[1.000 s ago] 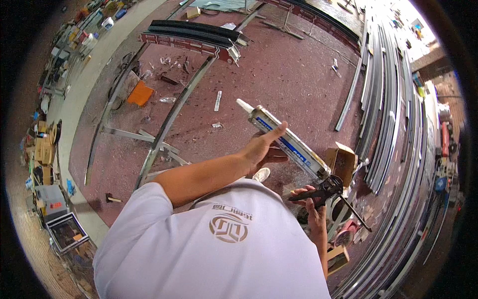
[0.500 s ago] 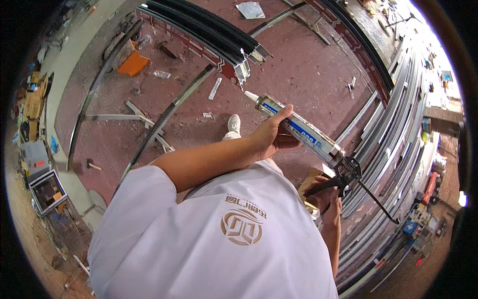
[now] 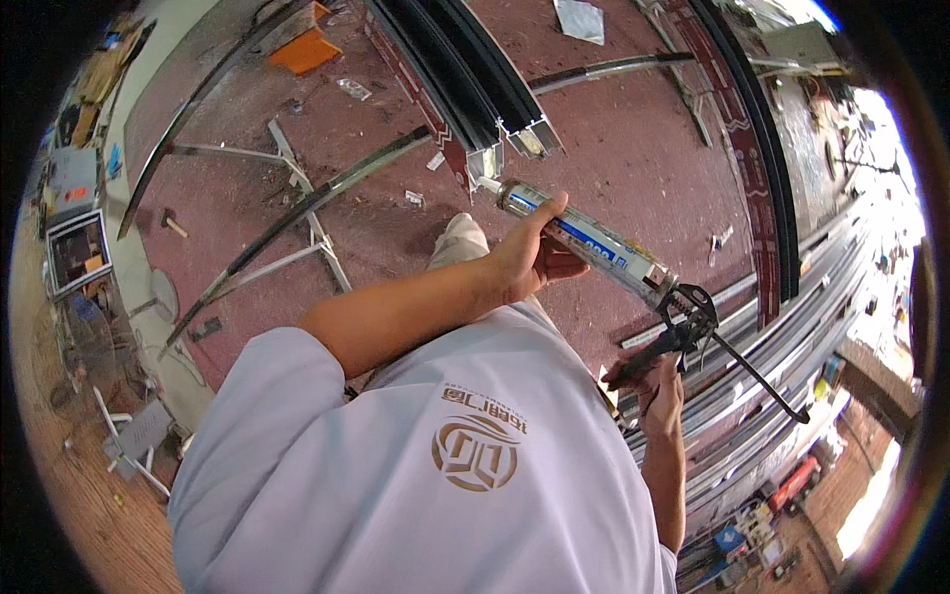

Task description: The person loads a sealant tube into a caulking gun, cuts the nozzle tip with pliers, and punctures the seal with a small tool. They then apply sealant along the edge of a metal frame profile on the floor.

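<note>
A caulking gun (image 3: 683, 332) loaded with a silver and blue sealant tube (image 3: 594, 243) lies slantwise across my front. My left hand (image 3: 539, 252) is wrapped around the tube's front half, thumb on top. Lower right, my right hand (image 3: 655, 388) grips the black handle of the gun, its fingers partly hidden. The white nozzle (image 3: 489, 184) meets the cut end of a metal frame profile (image 3: 485, 163); whether it touches or sits just in front, I cannot tell. Black strips (image 3: 455, 69) run along the profile, which rests on a rail.
Curved-looking metal support rails (image 3: 327, 188) cross the reddish floor. Another black and red profile (image 3: 757, 148) stands at the right, with stacked long bars (image 3: 732, 436) beyond it. An orange piece (image 3: 305, 45) and a hammer (image 3: 174, 223) lie to the left.
The nozzle has come up to the profile's cut end, from just below it. The view has turned, and my foot has shifted. Both hands keep their hold.
</note>
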`<act>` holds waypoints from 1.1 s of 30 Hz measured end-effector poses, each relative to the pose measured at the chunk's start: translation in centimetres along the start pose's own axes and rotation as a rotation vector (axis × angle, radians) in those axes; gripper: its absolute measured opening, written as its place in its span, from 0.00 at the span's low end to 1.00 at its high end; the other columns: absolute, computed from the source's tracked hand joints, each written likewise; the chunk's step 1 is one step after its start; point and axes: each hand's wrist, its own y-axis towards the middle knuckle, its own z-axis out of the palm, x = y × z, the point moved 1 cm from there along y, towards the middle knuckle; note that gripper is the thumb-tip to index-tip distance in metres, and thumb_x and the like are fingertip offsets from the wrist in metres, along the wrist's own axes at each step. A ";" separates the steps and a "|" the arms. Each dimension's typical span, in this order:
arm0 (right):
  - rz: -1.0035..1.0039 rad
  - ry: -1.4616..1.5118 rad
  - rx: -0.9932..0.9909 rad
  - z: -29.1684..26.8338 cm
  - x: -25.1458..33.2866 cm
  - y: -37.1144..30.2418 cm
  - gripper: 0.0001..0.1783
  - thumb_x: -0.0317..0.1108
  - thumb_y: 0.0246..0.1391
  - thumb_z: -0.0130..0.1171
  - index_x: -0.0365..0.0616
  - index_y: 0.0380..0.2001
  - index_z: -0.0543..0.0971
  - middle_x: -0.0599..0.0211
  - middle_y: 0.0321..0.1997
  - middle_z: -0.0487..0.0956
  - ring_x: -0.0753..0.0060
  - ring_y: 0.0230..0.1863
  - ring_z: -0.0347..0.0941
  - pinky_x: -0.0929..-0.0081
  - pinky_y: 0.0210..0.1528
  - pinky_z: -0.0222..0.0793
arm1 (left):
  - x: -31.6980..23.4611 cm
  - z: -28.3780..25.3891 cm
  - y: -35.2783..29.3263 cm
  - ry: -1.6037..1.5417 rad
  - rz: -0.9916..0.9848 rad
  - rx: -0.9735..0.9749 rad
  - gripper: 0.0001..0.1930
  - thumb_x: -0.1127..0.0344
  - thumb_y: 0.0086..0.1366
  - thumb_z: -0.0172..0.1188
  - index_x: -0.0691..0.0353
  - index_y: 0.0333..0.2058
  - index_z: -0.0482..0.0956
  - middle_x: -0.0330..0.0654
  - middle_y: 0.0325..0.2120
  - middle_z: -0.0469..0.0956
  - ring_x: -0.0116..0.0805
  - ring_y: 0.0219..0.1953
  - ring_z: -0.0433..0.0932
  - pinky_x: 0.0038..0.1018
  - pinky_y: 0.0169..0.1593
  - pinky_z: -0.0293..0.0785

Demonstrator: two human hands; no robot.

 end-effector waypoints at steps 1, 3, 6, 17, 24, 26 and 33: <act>-0.008 0.083 0.077 -0.1 0.5 0.7 0.31 0.65 0.69 0.46 0.44 0.43 0.76 0.67 0.38 0.79 0.70 0.36 0.77 0.71 0.41 0.73 | -0.1 0.1 0.3 -0.013 0.024 0.012 0.30 0.35 0.63 0.64 0.60 0.43 0.80 0.47 0.39 0.84 0.42 0.43 0.85 0.40 0.51 0.83; -0.038 0.037 0.035 -0.3 1.7 2.0 0.29 0.63 0.70 0.45 0.46 0.40 0.75 0.70 0.38 0.77 0.74 0.38 0.74 0.71 0.43 0.71 | -0.2 0.1 0.6 -0.042 0.054 0.012 0.30 0.35 0.63 0.64 0.60 0.43 0.79 0.48 0.39 0.84 0.42 0.42 0.85 0.41 0.51 0.84; -0.021 -0.136 0.087 -0.5 3.9 3.3 0.27 0.62 0.71 0.45 0.48 0.36 0.74 0.76 0.37 0.73 0.79 0.41 0.69 0.72 0.47 0.67 | -0.4 0.3 1.3 -0.091 0.081 -0.023 0.29 0.37 0.64 0.63 0.61 0.43 0.78 0.48 0.39 0.84 0.42 0.41 0.86 0.41 0.50 0.84; -0.125 -0.331 0.069 2.7 7.9 3.2 0.35 0.67 0.70 0.38 0.43 0.31 0.72 0.65 0.21 0.72 0.70 0.19 0.69 0.70 0.23 0.69 | -0.9 0.2 1.7 -0.172 0.088 -0.083 0.27 0.39 0.64 0.63 0.61 0.42 0.77 0.49 0.37 0.83 0.42 0.40 0.86 0.40 0.47 0.86; -0.205 -0.363 0.039 2.8 8.1 3.2 0.37 0.68 0.68 0.39 0.42 0.29 0.71 0.66 0.17 0.68 0.73 0.12 0.64 0.76 0.13 0.62 | -0.9 0.3 1.9 -0.182 0.065 -0.055 0.27 0.39 0.64 0.63 0.61 0.42 0.78 0.47 0.37 0.84 0.41 0.41 0.87 0.39 0.47 0.86; -0.196 -0.353 0.074 2.7 8.4 3.2 0.34 0.67 0.69 0.41 0.42 0.32 0.70 0.68 0.18 0.69 0.74 0.14 0.65 0.75 0.16 0.63 | -0.9 0.3 1.9 -0.194 0.058 -0.063 0.27 0.39 0.64 0.63 0.61 0.42 0.78 0.46 0.37 0.84 0.41 0.41 0.87 0.40 0.47 0.86; -0.160 -0.325 0.057 2.6 8.7 3.2 0.35 0.67 0.68 0.43 0.42 0.29 0.70 0.68 0.17 0.69 0.75 0.13 0.64 0.75 0.15 0.61 | -0.7 0.2 1.9 -0.182 0.069 -0.046 0.29 0.38 0.64 0.63 0.61 0.45 0.78 0.47 0.39 0.84 0.41 0.44 0.86 0.40 0.50 0.85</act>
